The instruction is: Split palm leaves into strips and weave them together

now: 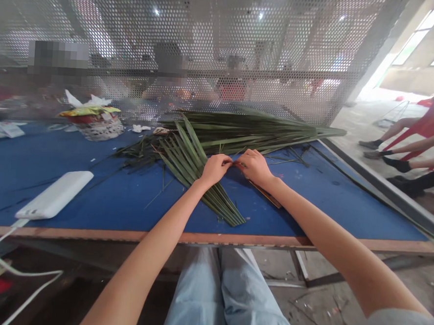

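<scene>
A fan of long green palm leaf strips (187, 163) lies on the blue table (100, 199), its ends bunched towards me. My left hand (215, 169) rests on the strips with its fingers curled in a pinch. My right hand (254, 166) meets it fingertip to fingertip, also pinched. Both seem to grip the same thin leaf strip between them. A brown flat stick or blade (265, 194) lies under my right wrist.
A larger pile of palm leaves (256, 128) lies at the back by the perforated metal screen (209, 44). A white power bank (55, 195) with a cable sits left. A basket with wrappers (94, 120) stands far left. Seated people's legs (404, 154) are at the right.
</scene>
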`<state>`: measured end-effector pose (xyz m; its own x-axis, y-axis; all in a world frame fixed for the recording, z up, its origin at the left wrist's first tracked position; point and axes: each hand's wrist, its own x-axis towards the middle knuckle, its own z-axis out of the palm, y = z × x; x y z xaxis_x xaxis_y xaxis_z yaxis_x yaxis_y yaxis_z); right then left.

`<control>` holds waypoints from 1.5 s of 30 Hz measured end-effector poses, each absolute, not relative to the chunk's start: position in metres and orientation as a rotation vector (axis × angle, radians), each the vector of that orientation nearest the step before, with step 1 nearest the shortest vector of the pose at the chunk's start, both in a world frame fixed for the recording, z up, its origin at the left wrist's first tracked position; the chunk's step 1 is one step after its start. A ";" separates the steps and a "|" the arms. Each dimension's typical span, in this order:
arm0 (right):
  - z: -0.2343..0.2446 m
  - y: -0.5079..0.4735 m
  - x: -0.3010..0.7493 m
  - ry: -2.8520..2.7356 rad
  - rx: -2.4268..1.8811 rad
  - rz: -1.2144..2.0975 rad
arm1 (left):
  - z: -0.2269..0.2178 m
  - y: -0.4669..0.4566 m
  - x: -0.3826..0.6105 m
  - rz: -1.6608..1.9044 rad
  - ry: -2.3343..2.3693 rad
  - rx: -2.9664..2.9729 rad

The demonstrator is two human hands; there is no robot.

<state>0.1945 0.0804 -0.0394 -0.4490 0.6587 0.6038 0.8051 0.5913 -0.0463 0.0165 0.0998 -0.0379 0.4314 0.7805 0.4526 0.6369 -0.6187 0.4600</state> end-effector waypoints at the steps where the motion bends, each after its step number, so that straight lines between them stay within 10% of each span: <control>1: -0.040 0.081 0.194 -2.205 -1.190 -0.269 | -0.038 0.100 0.016 0.952 1.241 2.465; 20: -0.053 0.099 0.195 -2.019 -1.169 0.487 | -0.034 0.096 0.015 0.895 1.302 2.627; 45: -0.049 0.089 0.188 -1.979 -1.262 0.120 | -0.033 0.095 0.018 0.854 1.415 2.589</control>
